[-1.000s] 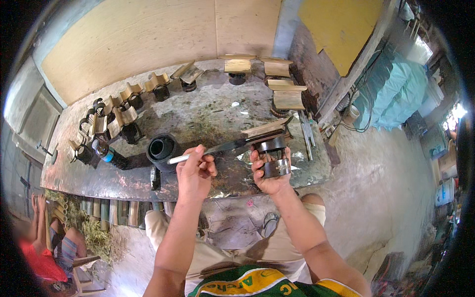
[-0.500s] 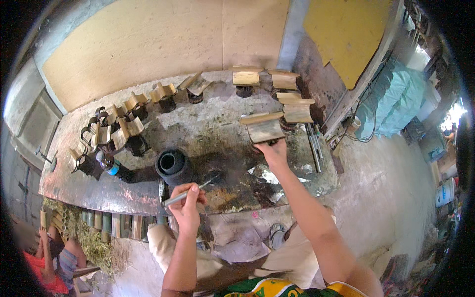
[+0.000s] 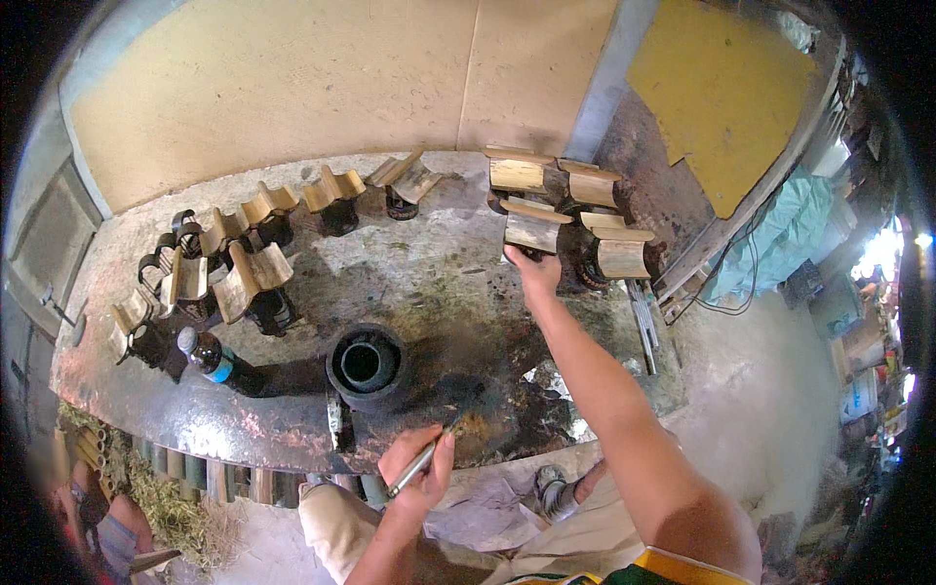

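In my left hand (image 3: 402, 451), near the table's front edge, a slim silver-handled brush (image 3: 409, 474) is pinched like a pen. Its dark tip is hard to make out against the stained tabletop. My right hand (image 3: 535, 275) is closed around the dark base of a bamboo-topped stand (image 3: 535, 232), at the near side of a cluster on the right. Two curved pieces of split bamboo form its top. My fingertips are partly hidden below it. A round black pot (image 3: 341, 375) with a smaller opening inside stands just beyond my left hand.
Similar bamboo-topped stands (image 3: 255, 283) line the table's (image 3: 419, 283) left and back. A dark bottle with a blue label (image 3: 205, 353) is at the left. Metal strips (image 3: 643, 327) lie at the right edge. Another person (image 3: 122, 531) sits at the lower left.
My right hand has carried the stand away from me, up to the others at the back right. My left hand with the brush has drawn back towards the front edge. The view has shifted.
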Demonstrator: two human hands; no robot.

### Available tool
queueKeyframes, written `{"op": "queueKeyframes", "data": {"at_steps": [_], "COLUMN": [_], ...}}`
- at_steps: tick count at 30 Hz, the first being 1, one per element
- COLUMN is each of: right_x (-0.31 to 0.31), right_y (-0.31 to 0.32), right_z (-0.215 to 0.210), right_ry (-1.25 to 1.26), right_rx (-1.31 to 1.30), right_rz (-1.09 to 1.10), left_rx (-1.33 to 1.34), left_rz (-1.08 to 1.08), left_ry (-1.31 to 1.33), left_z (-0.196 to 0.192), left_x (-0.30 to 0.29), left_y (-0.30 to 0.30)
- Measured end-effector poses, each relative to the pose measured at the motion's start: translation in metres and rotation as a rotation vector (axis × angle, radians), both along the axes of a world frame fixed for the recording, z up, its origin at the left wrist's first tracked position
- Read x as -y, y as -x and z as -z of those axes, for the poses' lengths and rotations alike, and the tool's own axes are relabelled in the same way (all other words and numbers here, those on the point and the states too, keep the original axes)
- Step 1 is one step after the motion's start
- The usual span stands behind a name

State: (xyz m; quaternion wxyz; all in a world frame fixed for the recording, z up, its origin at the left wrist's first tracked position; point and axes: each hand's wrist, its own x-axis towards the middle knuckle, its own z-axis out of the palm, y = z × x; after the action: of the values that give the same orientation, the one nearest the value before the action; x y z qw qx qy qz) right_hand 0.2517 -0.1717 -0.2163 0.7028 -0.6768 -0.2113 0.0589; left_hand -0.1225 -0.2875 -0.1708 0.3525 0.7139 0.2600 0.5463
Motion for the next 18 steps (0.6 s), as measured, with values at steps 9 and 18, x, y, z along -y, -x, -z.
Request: {"op": "queueKeyframes", "data": {"at_steps": [9,18], "right_x": [-0.007,-0.190], "right_y": [0.092,0.059], "right_z": [-0.030,-0.020], "right_ry": [0.112,0.406], "right_rx": [0.101,0.420], "right_rz": [-0.563,-0.369], "left_rx": [0.008,0.120], "left_rz": [-0.022,-0.046], "left_ry": [-0.152,-0.091], "left_z": [-0.007,-0.010], "left_x": [0.001,-0.004], "left_y": [0.030,0.037]}}
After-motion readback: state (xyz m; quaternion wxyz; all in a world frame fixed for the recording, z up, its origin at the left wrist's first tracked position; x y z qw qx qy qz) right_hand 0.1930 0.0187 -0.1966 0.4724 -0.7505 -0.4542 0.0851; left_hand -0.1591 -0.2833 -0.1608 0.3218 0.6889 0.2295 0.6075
